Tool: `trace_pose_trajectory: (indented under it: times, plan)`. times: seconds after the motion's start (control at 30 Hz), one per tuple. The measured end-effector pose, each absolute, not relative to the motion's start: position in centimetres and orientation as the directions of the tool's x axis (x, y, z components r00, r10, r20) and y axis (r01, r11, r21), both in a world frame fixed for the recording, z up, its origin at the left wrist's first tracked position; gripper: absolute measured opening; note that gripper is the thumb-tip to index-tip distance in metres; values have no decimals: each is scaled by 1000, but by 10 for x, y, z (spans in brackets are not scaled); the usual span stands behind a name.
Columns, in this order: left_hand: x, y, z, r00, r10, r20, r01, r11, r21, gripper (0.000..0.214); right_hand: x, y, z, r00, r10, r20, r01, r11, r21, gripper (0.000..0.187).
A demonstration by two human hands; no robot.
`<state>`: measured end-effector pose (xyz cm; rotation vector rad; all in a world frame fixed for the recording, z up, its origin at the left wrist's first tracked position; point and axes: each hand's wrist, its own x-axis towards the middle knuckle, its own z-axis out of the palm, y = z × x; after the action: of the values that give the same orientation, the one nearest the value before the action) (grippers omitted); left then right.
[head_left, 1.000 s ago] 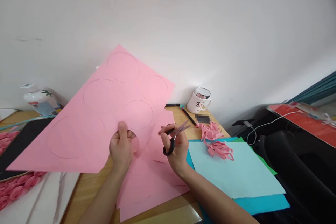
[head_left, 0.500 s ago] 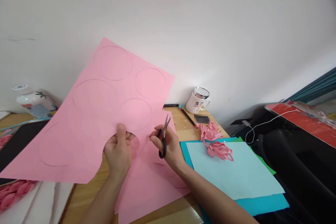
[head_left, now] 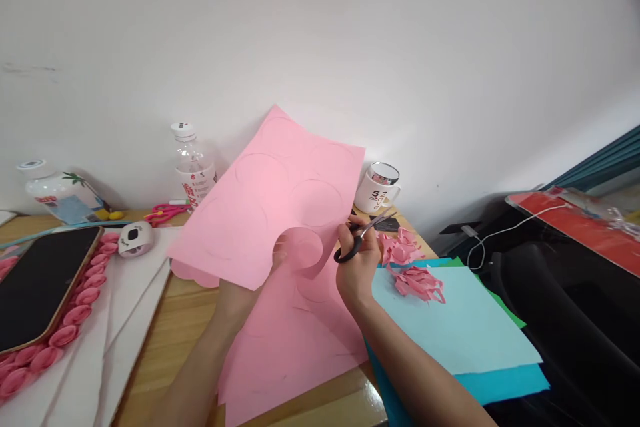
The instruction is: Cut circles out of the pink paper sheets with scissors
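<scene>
A pink paper sheet [head_left: 250, 213] with pencilled circles is raised and tilted above the table, a round notch cut in its lower edge. My left hand [head_left: 250, 293] is closed on it from below, most of its fingers hidden behind the paper. Black-handled scissors [head_left: 356, 245] are in my right hand [head_left: 359, 273], at the sheet's right edge, blades pointing up and right, away from the paper. Through the notch a rounded pink area [head_left: 306, 248] shows; I cannot tell whether it is loose. More pink paper [head_left: 295, 360] lies beneath.
On the left, a phone [head_left: 45, 280] rests on pink paper rolls [head_left: 75, 315], near a white device [head_left: 136, 239], a bottle [head_left: 195, 167] and pink scissors [head_left: 167, 213]. On the right are a mug [head_left: 377, 188], crumpled pink scraps [head_left: 417, 283] and light blue paper [head_left: 460, 333].
The pink sheet has swung right and tilted back, uncovering the phone and bottle. My left hand has gone behind it. My right hand has moved right and up with the scissors.
</scene>
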<state>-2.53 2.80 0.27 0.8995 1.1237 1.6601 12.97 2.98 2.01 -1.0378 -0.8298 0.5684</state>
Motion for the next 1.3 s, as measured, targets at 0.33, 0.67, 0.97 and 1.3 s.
trace_pose_trajectory:
  times: [0.33, 0.67, 0.97, 1.3]
  plan:
    - [-31, 29, 33, -429, 899, 86, -466, -301, 832, 17, 128, 34, 6, 316, 921, 226, 22, 231, -973, 18]
    - [-35, 28, 33, -327, 939, 106, -465, -257, 847, 18, 132, 26, 12, -699, 712, -63, -31, -117, -993, 36]
    - [-31, 24, 37, -163, 978, 131, -487, -195, 851, 31, 127, 26, -1, -754, 657, -14, -215, -268, -939, 49]
    - [-32, 24, 25, -181, 983, 24, -334, -85, 939, 20, 125, 24, 3, -605, 789, 109, -299, -98, -949, 47]
